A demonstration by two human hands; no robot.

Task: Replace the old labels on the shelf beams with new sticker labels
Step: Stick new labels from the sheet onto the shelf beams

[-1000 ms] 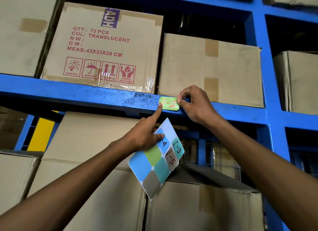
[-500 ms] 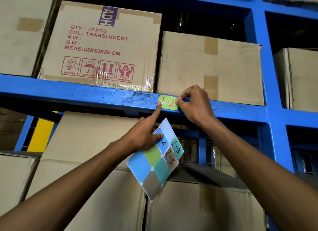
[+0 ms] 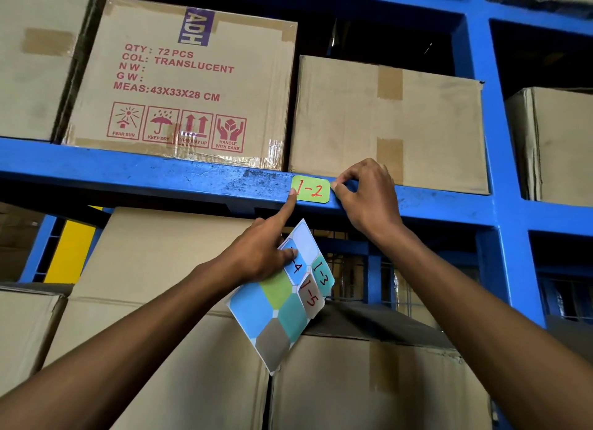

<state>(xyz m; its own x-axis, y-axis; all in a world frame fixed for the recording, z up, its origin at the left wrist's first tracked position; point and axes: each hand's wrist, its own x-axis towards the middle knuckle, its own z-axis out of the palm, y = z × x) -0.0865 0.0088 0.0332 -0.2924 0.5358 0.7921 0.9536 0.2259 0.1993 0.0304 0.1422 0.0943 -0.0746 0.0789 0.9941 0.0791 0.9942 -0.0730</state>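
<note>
Printed carton (image 3: 179, 83) stands on the blue shelf beam (image 3: 128, 176) at left; a plain carton (image 3: 388, 125) sits just right of it. Left hand (image 3: 260, 253) grips the sticker sheet (image 3: 282, 301) between thumb and curled fingers, sheet hanging below the beam, its stickers marked 1-3, 1-4, 1-5. Left index finger is extended, tip touching the left edge of the green label (image 3: 310, 189) marked 1-2, which lies flat on the beam face. Right hand (image 3: 369, 195), fingers curled, pinches at the label's right edge.
</note>
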